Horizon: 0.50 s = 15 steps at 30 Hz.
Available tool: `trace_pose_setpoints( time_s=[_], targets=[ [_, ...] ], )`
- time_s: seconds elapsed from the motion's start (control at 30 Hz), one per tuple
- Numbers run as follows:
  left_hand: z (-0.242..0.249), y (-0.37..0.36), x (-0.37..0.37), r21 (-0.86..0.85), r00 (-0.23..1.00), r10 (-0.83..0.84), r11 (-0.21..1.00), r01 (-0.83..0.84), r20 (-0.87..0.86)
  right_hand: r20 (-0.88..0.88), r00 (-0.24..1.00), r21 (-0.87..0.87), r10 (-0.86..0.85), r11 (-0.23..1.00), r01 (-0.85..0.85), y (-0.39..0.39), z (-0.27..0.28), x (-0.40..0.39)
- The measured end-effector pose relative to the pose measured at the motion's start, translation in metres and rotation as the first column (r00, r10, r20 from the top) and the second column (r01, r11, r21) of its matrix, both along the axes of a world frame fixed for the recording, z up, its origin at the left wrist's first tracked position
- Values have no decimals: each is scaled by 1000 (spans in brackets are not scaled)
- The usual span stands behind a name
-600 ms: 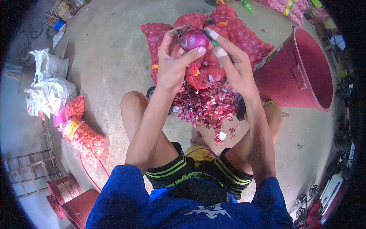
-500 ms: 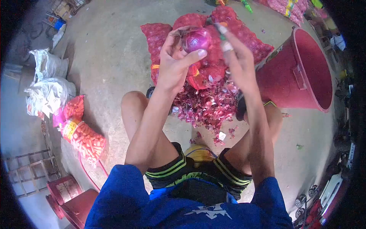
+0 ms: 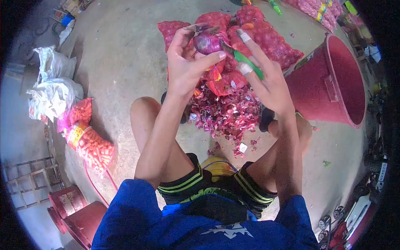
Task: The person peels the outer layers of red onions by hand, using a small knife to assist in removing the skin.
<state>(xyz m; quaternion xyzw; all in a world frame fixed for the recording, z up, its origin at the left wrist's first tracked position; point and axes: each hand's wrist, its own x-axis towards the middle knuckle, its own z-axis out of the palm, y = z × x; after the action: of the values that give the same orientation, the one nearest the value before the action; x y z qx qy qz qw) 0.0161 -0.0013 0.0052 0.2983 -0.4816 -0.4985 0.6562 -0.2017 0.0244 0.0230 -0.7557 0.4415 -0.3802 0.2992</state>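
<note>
A shiny purple-red onion (image 3: 207,44) is gripped between the thumb and fingers of my left hand (image 3: 184,66), with some dark skin at its top. In my right hand (image 3: 266,81) is a small knife (image 3: 249,64) with a green handle; its short dark blade reaches the right side of the onion. White wraps cover the thumb and a fingertip of this hand. Below both hands, a heap of loose onion skins (image 3: 227,116) covers the floor between my feet. Red mesh sacks of onions (image 3: 271,39) lie just beyond, partly hidden by my hands.
A large red bin (image 3: 308,83) leans at the right, its mouth facing right. At the left are white sacks (image 3: 58,98) and a bag of carrots (image 3: 95,150). Red containers (image 3: 85,221) stand at lower left. More pink mesh sacks (image 3: 310,10) lie at the far right.
My right hand has turned, bringing the green-handled knife clearly into view and its blade to the onion. The onion has shifted slightly left and tilted in my left hand.
</note>
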Motion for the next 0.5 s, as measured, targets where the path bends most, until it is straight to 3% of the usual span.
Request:
trace_pose_setpoints(
  time_s=[0.13,0.23,0.37,0.43,0.47,0.5],
  targets=[
    [0,0,1,-7,999,20,1000,-20,37,-43,999,-180,-10,984,2,-7,-7,0],
    [-1,-1,1,-20,996,42,999,-40,84,-76,997,-220,-9,975,-8,-9,-11,-2],
    [-3,-2,3,-33,987,66,998,-61,147,-89,996,-146,-9,989,-4,-4,-4,-1],
    [1,-2,3,-20,989,40,999,-38,145,209,978,240,2,969,-54,-2,-3,5],
    [4,-1,3,-7,990,15,1000,-14,143,211,977,241,4,969,-56,-3,-1,3],
    [2,-2,3,-7,989,15,1000,-14,144,305,952,394,15,908,-140,-4,2,0]
  ],
)
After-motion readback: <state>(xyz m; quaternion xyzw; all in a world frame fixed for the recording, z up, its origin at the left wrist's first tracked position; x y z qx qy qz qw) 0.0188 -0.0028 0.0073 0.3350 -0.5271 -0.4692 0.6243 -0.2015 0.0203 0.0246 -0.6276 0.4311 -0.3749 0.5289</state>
